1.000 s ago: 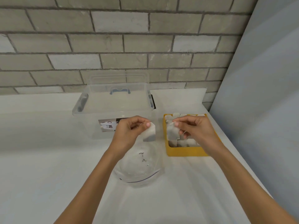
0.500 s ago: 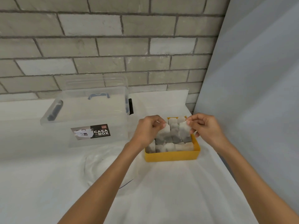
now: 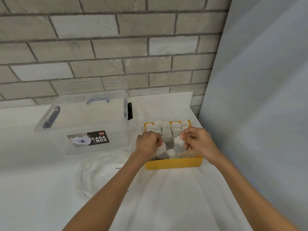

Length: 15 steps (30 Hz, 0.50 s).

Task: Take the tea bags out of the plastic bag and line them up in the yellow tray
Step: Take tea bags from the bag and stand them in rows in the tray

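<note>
- Over the yellow tray (image 3: 173, 164), near its front wall: right hand (image 3: 198, 143) pinches a tea bag (image 3: 178, 145) by its top corner between thumb and fingertips.
- Left hand (image 3: 147, 145): fingers curled onto another tea bag (image 3: 161, 151), lowered among the rows.

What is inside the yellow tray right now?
Rows of tea bags stand in the tray; each hand, left and right, is lowering one more. The hands cover the tray's middle.

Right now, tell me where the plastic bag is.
In the head view, the plastic bag lies flat on the white table, left of the yellow tray and in front of the clear Casa Box storage box, partly under the left forearm.
</note>
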### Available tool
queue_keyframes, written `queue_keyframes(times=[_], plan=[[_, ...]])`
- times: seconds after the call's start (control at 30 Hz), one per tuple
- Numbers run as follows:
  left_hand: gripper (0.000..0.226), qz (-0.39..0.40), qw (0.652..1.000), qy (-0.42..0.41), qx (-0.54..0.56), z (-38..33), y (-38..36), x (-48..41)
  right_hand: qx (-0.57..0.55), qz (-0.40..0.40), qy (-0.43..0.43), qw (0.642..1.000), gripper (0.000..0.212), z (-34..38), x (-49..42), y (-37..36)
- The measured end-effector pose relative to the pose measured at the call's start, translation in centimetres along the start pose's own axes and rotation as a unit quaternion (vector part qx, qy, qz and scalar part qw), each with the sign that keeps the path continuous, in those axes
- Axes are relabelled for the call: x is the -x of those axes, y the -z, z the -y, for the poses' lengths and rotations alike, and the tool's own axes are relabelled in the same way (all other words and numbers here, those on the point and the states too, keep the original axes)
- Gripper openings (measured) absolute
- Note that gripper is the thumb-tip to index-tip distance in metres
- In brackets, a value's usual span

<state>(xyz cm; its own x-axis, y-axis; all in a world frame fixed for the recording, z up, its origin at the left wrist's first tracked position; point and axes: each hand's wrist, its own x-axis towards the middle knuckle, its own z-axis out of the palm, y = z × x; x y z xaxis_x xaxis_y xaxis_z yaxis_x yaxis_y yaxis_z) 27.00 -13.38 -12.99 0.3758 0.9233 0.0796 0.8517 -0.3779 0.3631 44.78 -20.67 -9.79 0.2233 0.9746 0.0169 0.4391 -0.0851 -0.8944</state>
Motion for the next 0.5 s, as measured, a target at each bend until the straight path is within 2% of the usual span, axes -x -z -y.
queue_keyframes(times=[0.23,0.4,0.5], plan=[[0.016,0.002,1.000,0.006,-0.025,0.3,-0.5,0.1,0.040,0.054,-0.032,0.997,0.009,-0.9,-0.8,-0.3],[0.017,-0.002,1.000,0.013,0.010,0.6,-0.4,0.3,-0.009,0.000,-0.029,1.000,0.013,1.2,-2.5,-0.1],[0.020,-0.007,1.000,0.015,0.019,0.6,-0.3,0.4,0.003,0.023,-0.051,0.998,0.013,1.5,-3.4,-0.7]])
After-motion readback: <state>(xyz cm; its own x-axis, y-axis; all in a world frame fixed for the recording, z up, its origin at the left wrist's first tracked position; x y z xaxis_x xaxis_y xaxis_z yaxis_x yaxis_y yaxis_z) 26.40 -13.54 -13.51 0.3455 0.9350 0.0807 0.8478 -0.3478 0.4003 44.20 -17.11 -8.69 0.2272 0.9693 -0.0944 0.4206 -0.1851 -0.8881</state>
